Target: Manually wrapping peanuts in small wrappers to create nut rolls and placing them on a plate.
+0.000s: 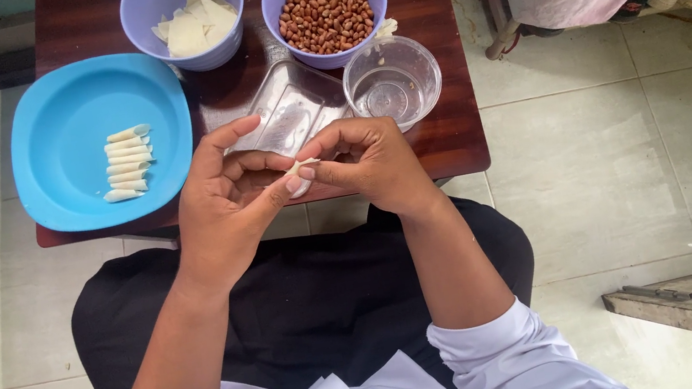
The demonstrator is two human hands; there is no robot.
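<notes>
Between our fingers [298, 172] we pinch one small wrapper [301, 167], left hand [223, 205] and right hand [364, 164] both closed on it above the worktop [447, 128] edge. Seven finished rolls [126, 163] lie on the blue plate [55, 111]. Wrappers [194, 22] and peanuts [325, 17] fill two bowls, so we judge much remains; the clear cup [393, 81] holds water.

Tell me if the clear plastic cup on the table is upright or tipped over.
Upright. The clear cup stands on the wooden table with its round rim facing up, beside the bowl of peanuts.

Plate [63, 100] left of tray [288, 111] – two bowls [149, 3] behind, cup [392, 81] right.
</notes>
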